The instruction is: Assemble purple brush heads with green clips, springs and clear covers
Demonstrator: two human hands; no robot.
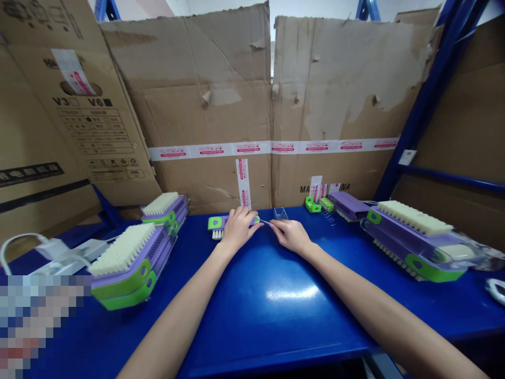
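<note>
My left hand (238, 229) is closed around a small purple and green brush (215, 223) at the far middle of the blue table. White bristles point down from the brush's left end, and its green right end shows past my fingers. A thin metal rod-like tool (264, 221) is pinched in the fingers of my right hand (291, 235). Its tip reaches the brush's right end; whether it goes in cannot be seen. Just behind my right hand stands a small clear plastic box (280, 213).
Larger purple-green brushes with cream bristles lie on the left (130, 263) and right (414, 237) of the blue table (252, 305). Green parts (313, 205) and small wire springs (328, 217) lie at back right. A power strip (65, 258) is at left; cardboard (197, 116) walls the back.
</note>
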